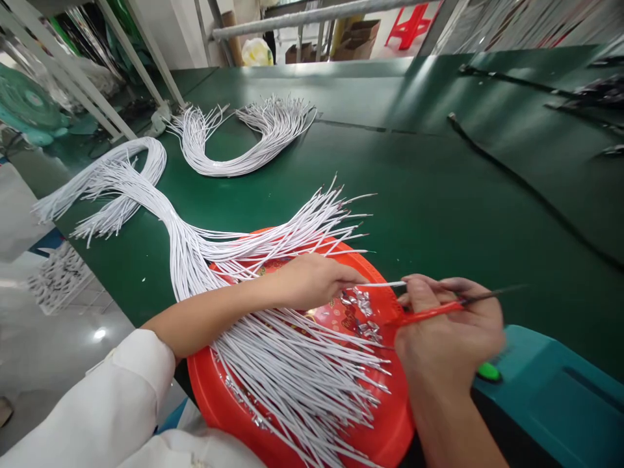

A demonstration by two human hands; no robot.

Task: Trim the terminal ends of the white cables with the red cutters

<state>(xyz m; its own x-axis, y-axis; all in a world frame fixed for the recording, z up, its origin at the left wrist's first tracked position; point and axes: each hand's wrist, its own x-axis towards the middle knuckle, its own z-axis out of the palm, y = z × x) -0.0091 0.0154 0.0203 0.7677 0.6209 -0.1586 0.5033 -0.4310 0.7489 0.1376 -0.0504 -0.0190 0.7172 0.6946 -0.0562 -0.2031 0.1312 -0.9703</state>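
My left hand (312,281) is closed over a single white wire (383,285), pinching it so its end points right. My right hand (446,331) is wrapped round a red-handled tool (429,314) whose dark thin tip reaches right; the wire's end meets it near my thumb. Both hands hover above a red round tray (390,416). Across the tray lies a thick bundle of white wires (292,364), and silvery foil scraps (363,315) sit in its middle.
A long bundle of white wires (146,195) runs from the tray to the left table edge; another curved bundle (234,162) lies farther back. Black cables (511,175) cross the green table (439,195) on the right. A teal machine (560,390) with a green button (488,372) stands at the right front.
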